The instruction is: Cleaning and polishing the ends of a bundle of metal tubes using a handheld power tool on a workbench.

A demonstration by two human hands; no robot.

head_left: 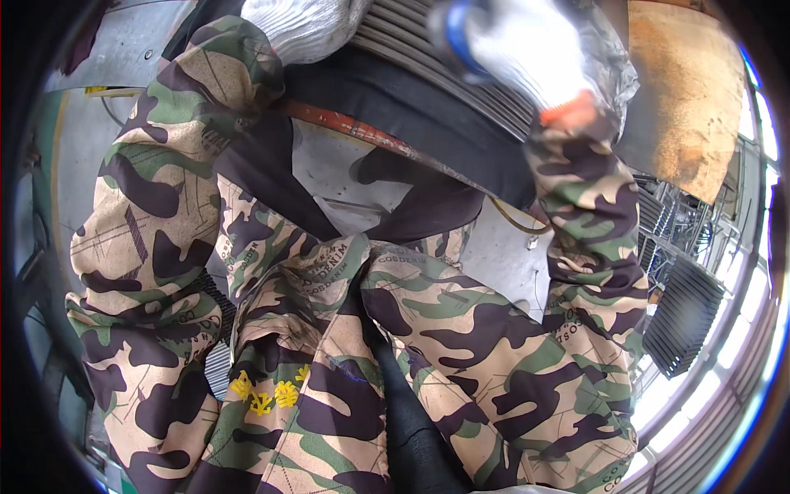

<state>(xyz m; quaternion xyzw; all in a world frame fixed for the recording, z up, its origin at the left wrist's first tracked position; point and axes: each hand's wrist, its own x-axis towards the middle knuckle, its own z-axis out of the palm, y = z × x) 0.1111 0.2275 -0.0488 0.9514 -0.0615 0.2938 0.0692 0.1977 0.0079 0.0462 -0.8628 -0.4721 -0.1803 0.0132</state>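
Note:
My left hand (303, 31), in a white knit glove, rests at the top edge against the left end of a stack of long, ribbed grey metal strips (403, 51). Its fingers run out of the picture. Over the right part of the strips is my right hand (531, 45), gloved in white with an orange cuff and smeared by motion. It grips a blue curved, ring-like thing (463, 37), whose exact kind I cannot make out. Black cloth (370, 95) hangs below the strips, over a worn red-painted edge (354, 123).
Crumpled clear plastic (621, 70) lies by the strips' right end. Beyond it stands a rust-stained board (687, 90). Further right, a rack holds finned dark metal parts (683, 313). A grey metal surface (115, 49) is at the upper left. A thin hose (518, 218) curves below the edge.

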